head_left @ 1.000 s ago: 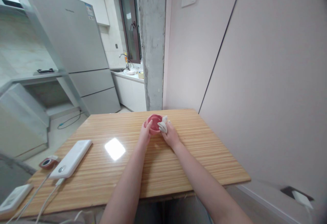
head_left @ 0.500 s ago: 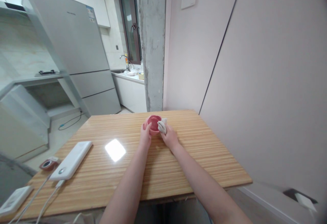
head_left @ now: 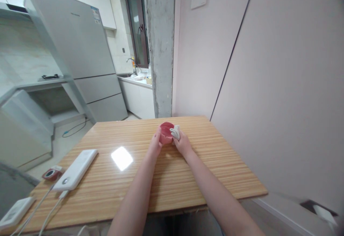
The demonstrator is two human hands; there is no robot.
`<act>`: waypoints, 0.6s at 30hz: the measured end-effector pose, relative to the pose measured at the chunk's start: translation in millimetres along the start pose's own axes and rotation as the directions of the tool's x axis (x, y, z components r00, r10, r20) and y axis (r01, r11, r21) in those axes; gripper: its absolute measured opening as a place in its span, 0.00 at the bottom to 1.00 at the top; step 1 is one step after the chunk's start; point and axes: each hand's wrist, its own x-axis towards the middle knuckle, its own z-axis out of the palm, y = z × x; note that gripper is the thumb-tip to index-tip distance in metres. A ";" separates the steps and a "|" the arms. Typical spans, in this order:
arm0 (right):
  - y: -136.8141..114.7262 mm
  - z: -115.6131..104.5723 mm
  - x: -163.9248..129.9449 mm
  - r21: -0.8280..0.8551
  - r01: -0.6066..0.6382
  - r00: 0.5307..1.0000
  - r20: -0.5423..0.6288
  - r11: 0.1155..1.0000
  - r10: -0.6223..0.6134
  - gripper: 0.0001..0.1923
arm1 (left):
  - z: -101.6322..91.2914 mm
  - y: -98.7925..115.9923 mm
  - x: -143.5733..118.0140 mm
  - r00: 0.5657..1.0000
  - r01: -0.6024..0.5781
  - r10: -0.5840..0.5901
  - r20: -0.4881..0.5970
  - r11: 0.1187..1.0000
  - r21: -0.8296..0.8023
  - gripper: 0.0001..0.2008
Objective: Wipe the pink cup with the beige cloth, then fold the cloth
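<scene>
Above the far half of the wooden table (head_left: 129, 189), a small pink bowl (head_left: 166, 138) is tilted so that its inside shows. My left hand (head_left: 156, 142) grips the bowl by its left side, thumb at the rim. A light grey cloth (head_left: 175, 132) is bunched in my right hand (head_left: 183, 144), whose fingers are closed round it. The cloth lies against the bowl's right rim. Part of my right fingers is hidden behind the cloth and bowl.
At the table's left lie a white power bank (head_left: 75, 169) with a cable plugged in, a small reddish-brown device (head_left: 53, 173) and a white block (head_left: 16, 211). A wall (head_left: 268, 96) runs along the right side; a grey pillar (head_left: 162, 49) stands behind the table.
Both hands have shifted slightly right with the bowl and cloth. The bowl has turned and tipped, showing more of its outer near side, and the left thumb has moved out to its rim.
</scene>
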 end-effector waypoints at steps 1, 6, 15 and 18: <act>2.4 -1.5 0.9 0.013 0.016 1.000 0.006 1.000 -0.016 0.15 | 1.8 1.3 -1.8 1.000 0.028 -0.028 0.013 1.000 -0.014 0.25; -0.8 1.1 1.5 0.020 0.033 0.999 -0.008 0.999 -0.033 0.16 | 5.7 4.3 -4.5 0.997 0.068 -0.069 -0.028 0.997 -0.036 0.24; -11.9 8.9 -2.0 0.080 -0.089 0.996 0.038 0.993 0.086 0.23 | -0.7 -6.5 5.4 0.989 -0.087 0.085 -0.117 0.996 -0.017 0.29; -19.2 8.7 -3.8 0.097 -0.041 0.996 0.088 0.994 0.033 0.22 | 1.9 -6.0 2.8 0.982 -0.144 0.140 -0.130 0.989 -0.025 0.27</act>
